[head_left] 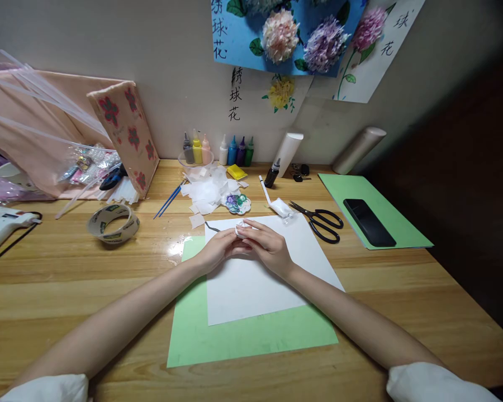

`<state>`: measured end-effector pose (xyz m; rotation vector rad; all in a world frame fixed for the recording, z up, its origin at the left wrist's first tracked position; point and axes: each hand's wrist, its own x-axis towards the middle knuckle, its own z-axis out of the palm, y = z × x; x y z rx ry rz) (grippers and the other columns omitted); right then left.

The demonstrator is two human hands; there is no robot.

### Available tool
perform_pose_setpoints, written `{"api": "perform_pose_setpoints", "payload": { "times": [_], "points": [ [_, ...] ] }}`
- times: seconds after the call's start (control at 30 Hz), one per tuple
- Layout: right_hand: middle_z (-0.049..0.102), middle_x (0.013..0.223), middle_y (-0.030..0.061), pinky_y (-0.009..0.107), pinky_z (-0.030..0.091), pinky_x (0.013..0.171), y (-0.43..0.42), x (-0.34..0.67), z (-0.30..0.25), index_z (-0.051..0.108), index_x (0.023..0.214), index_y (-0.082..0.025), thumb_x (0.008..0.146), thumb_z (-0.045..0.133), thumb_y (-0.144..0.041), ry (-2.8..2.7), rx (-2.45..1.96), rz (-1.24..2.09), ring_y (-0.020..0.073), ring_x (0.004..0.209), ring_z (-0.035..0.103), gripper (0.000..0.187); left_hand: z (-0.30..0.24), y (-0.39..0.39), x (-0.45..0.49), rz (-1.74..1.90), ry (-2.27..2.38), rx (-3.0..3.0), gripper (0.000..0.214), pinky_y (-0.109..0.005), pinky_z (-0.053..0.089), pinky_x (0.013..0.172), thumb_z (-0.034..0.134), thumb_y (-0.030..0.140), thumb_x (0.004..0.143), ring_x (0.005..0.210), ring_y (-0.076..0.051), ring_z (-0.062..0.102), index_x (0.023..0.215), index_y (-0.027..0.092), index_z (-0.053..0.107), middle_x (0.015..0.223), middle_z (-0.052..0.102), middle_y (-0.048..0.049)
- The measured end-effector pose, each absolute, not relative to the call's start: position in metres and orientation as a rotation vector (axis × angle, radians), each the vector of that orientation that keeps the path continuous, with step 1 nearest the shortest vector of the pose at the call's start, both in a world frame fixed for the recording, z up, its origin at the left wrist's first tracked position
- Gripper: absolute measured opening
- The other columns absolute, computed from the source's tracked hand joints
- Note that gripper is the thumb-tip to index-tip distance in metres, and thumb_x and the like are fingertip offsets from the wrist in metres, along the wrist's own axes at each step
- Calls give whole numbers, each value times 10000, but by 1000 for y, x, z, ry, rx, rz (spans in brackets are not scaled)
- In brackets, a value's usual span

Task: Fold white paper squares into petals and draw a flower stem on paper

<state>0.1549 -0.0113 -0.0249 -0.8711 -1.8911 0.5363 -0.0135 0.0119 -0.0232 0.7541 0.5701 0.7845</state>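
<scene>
My left hand [218,250] and my right hand [268,245] meet above a white sheet of paper [255,285] that lies on a light green sheet [243,338]. Together their fingers pinch a small crumpled white piece of tissue [240,228]. Both hands are closed around it and touch each other. Just left of them a thin dark curved stroke [212,226] shows at the white sheet's top edge.
Behind the hands lie a heap of white tissue squares [207,190], a flower-shaped paint palette [237,203], blue brushes [168,201], paint bottles [218,151] and black scissors [321,220]. A tape roll [113,223] and glue gun [2,223] sit left; a phone [369,222] rests on green paper right.
</scene>
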Motion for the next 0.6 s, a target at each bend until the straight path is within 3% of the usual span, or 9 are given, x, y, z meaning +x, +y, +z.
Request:
{"api": "perform_pose_setpoints", "payload": {
  "times": [0.13, 0.27, 0.4, 0.6],
  "points": [
    [613, 1238, 29, 418, 443, 1017, -9, 154, -28, 605, 1197, -301, 850, 570, -192, -1966, -915, 451, 207, 1195, 532, 365, -23, 11, -15, 762, 556, 665, 194, -279, 504, 839, 558, 268, 847, 830, -151, 646, 915, 117, 659, 909, 694, -84],
    [596, 1261, 44, 380, 504, 924, -10, 154, -28, 670, 1086, -296, 848, 570, -189, -1898, -966, 453, 198, 1089, 597, 279, -24, 11, -13, 756, 559, 844, 308, -300, 494, 867, 664, 367, 784, 839, -161, 652, 914, 88, 650, 904, 700, -105],
    [717, 1003, 47, 367, 528, 826, -12, 158, -23, 724, 922, -273, 814, 620, -179, -1821, -932, 540, 198, 931, 651, 177, -23, 8, -10, 675, 621, 992, 433, -335, 533, 792, 688, 453, 736, 840, -205, 669, 923, 64, 648, 925, 700, -145],
    [727, 753, 32, 313, 543, 681, -2, 168, -21, 727, 750, -205, 666, 759, -222, -1474, -1041, 812, 176, 694, 665, 92, -19, 6, -11, 635, 693, 1079, 454, -329, 555, 679, 648, 476, 764, 788, -234, 692, 949, 64, 608, 927, 694, -181]
  ]
}}
